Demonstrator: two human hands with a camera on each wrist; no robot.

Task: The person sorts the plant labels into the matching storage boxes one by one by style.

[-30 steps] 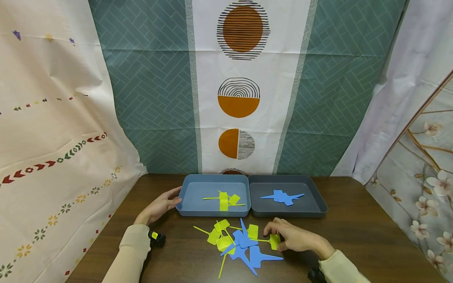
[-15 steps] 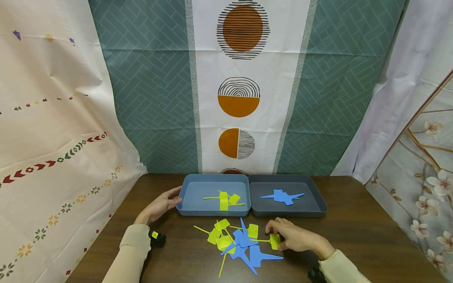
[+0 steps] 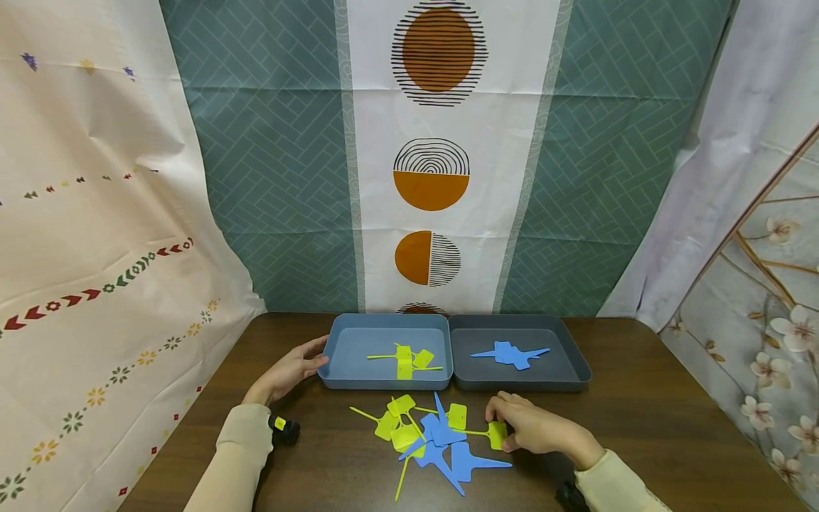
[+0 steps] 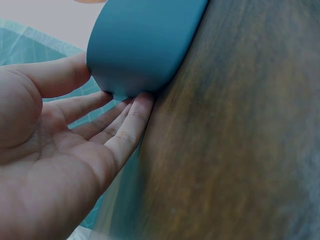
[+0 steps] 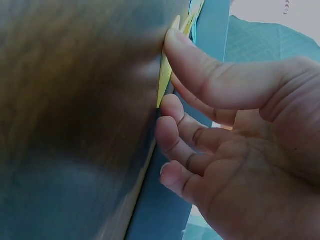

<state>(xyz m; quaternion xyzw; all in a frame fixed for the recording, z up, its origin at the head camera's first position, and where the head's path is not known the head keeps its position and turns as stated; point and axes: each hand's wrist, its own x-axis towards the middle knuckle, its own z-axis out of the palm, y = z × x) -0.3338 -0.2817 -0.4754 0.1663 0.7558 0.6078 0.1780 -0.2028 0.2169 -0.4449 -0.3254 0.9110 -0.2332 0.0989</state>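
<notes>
My left hand (image 3: 291,371) touches the left end of the light blue tray (image 3: 358,382) with its fingers nearly straight. In the left wrist view, thumb and fingertips rest against the wall of the tray (image 4: 145,45). To the right of the pile, my right hand (image 3: 534,425) pinches a yellow tag (image 3: 496,435) by its square head. The tag's thin stem points left into the pile. In the right wrist view, the thumb lies on the yellow tag (image 5: 165,75), and the index finger is mostly hidden behind the thumb.
More yellow tags (image 3: 387,425) and several blue pointed tags (image 3: 467,462) overlap in front of the trays. Yellow tags (image 3: 404,363) lie in the light blue tray. The dark grey tray (image 3: 521,384) beside it holds blue tags (image 3: 510,355). A patterned curtain (image 3: 281,178) hangs behind the table.
The right hand's index finger has drawn in closer to the yellow tag's head. The left hand and the trays stay where they were.
</notes>
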